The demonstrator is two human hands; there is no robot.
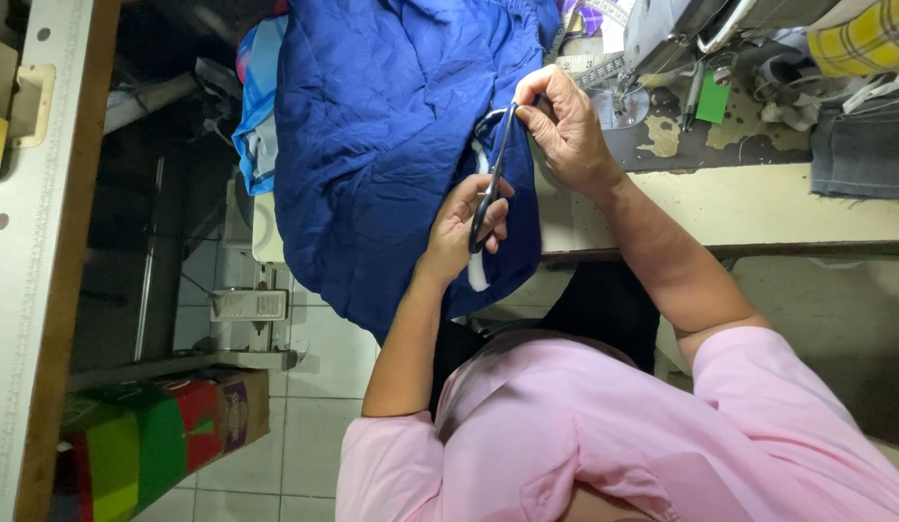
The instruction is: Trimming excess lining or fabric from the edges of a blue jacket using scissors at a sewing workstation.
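Note:
A large blue cloth (pixel 382 126) hangs over the edge of a pale sewing table (pixel 720 203). My left hand (pixel 464 227) grips black-handled scissors (pixel 490 188), whose blades point up along a white strip (pixel 478 275) sewn to the cloth. My right hand (pixel 565 126) pinches the cloth's edge right at the scissor tips, with thumb and fingers closed on the fabric. Both of my arms come out of pink sleeves (pixel 604 435).
A grey sewing machine (pixel 681 29) stands on the table beside my right hand, with a tape measure (pixel 594 68), a green card (pixel 712 100) and folded dark cloth (pixel 860 150). Another table edge (pixel 43 261) and a colourful box (pixel 159 430) lie on the left, over a tiled floor.

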